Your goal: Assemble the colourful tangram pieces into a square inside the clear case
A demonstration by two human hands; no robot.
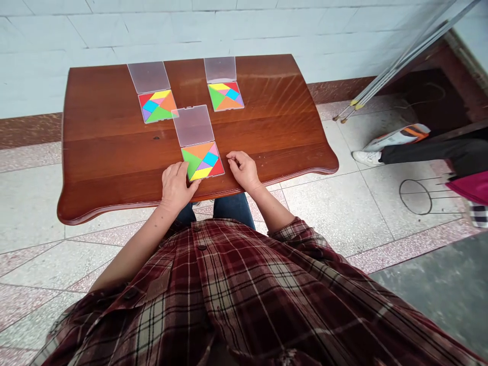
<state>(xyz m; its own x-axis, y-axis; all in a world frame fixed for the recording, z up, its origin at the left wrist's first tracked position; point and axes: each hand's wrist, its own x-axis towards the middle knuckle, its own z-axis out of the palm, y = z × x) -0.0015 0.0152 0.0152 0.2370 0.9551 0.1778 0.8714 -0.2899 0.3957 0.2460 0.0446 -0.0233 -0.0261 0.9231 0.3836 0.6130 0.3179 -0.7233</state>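
The step in hand seems to be steadying or lining up the nearest tangram set (pixel 206 166), whose pieces already fill its square tray; this looks like a pause over a finished layout rather than a placement. The set lies flat on the desk (pixel 114 168), close to the front edge and between the person's hands. The left hand (pixel 176 186) has its grip open: the fingers rest at the tray's left side, by the large green triangle (pixel 189 163), and the thumb reaches toward the front edge. The right hand (pixel 244 170) is half curled just beside the tray's right side, apart from it, its grip loose with nothing visible in it.

Judging by this pose, a next move on the lid (pixel 194 126) would call for drawing the left fingers off the tray edge and raising the lid evenly about its hinge. Its far left corner appears to overlap the back left tangram set (pixel 159 105), so a careless lift might nudge that one.

The nearest set looks neat and flush. An orange triangle (pixel 200 150) runs along the top, with pink at the upper right, a blue square (pixel 210 159) and purple inward, red at the lower right and a yellow parallelogram (pixel 201 174) along the bottom. The translucent lid is folded back flat, away from the person.
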